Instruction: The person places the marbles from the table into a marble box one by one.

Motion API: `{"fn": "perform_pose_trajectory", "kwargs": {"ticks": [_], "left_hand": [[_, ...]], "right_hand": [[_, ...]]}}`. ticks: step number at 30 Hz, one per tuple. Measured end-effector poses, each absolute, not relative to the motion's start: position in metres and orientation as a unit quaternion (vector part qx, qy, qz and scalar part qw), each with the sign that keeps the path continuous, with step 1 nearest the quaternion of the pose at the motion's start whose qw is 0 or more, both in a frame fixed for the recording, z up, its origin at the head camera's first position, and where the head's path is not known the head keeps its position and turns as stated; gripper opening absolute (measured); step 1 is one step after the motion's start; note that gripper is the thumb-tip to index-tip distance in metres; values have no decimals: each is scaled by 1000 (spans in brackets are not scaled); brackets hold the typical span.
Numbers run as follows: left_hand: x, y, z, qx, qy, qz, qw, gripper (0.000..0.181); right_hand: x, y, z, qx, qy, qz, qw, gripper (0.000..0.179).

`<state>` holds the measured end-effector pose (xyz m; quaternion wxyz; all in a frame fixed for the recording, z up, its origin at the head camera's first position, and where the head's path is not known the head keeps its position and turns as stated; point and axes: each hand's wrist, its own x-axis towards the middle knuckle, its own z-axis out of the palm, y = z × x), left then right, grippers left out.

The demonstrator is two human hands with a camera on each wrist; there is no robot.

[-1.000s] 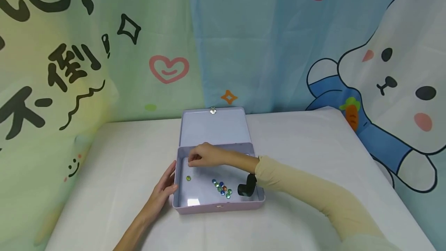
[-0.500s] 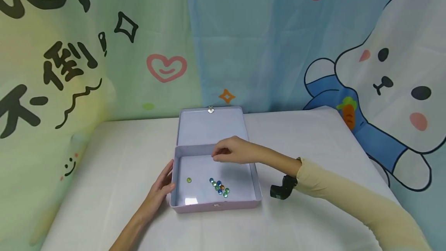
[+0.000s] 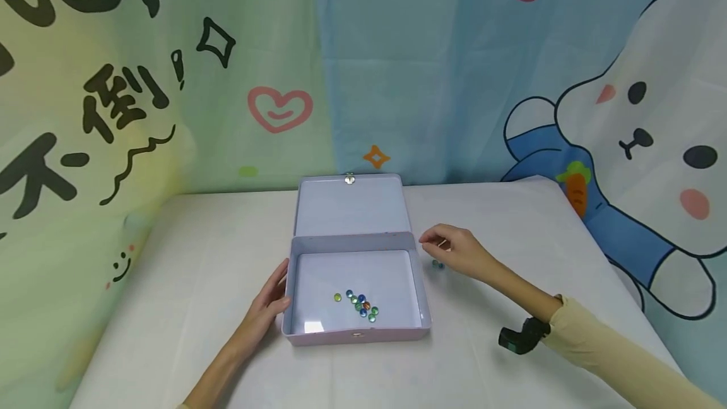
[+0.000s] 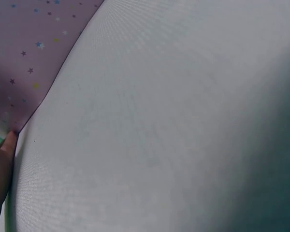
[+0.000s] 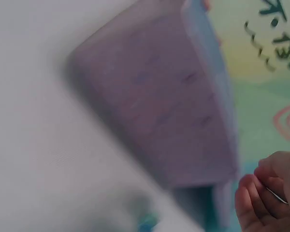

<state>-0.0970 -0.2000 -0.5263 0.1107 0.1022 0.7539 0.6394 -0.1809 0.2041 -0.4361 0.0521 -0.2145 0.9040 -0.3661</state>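
An open lilac tin box point(image 3: 356, 336) stands on the white table with its lid point(image 3: 352, 207) tipped back. Inside lies a cluster of glass marbles point(image 3: 361, 298), mostly blue and green with one orange. A yellow-green marble point(image 3: 337, 297) lies just left of them. My left hand point(image 3: 264, 302) rests against the box's left side, fingers extended along it. My right hand point(image 3: 457, 250) hovers outside the box's right wall, fingers loosely bent, with nothing visible between thumb and fingertips. Beneath it a few blue-green marbles point(image 3: 435, 264) sit on the table, partly hidden; they blur in the right wrist view.
White cloth point(image 3: 227, 238) covers the table around the box. A printed curtain point(image 3: 386, 68) hangs directly behind the table's far edge. The upright lid stands close to it. A black wrist camera point(image 3: 525, 336) sits on my right forearm.
My right hand has moved right, from over the box's left part to outside its right wall. The yellow-green marble has rolled right toward the cluster. My left hand stays at the box's side.
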Motion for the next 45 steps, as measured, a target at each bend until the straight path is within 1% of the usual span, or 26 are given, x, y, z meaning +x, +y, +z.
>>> {"fn": "perform_pose_trajectory", "kwargs": {"ticks": [2, 5, 9, 12, 16, 24, 32, 37, 45], "left_hand": [[-96, -200, -526, 99, 752, 642, 112, 65], [-95, -200, -526, 96, 749, 646, 113, 65], [-95, -201, -526, 97, 743, 652, 115, 65], [-95, -200, -527, 100, 744, 650, 116, 65], [-95, -201, -527, 99, 747, 648, 114, 65], [-95, -199, -527, 96, 744, 651, 112, 65], [-96, -200, -529, 95, 751, 645, 108, 65], [-96, -200, -528, 95, 749, 647, 109, 65], [-96, -199, -527, 100, 747, 648, 110, 65]], "right_hand": [[-181, 216, -451, -218, 911, -348, 42, 15], [-182, 230, -471, -228, 916, -328, 44, 18], [-180, 242, -491, -217, 918, -327, 62, 24], [-179, 245, -500, -199, 919, -333, 73, 24], [-178, 244, -505, -187, 921, -335, 68, 22], [-177, 245, -511, -202, 923, -327, 34, 13], [-175, 248, -514, -210, 916, -342, 9, 11], [-175, 248, -516, -202, 915, -348, 8, 11], [-176, 250, -516, -176, 918, -354, 21, 11]]}}
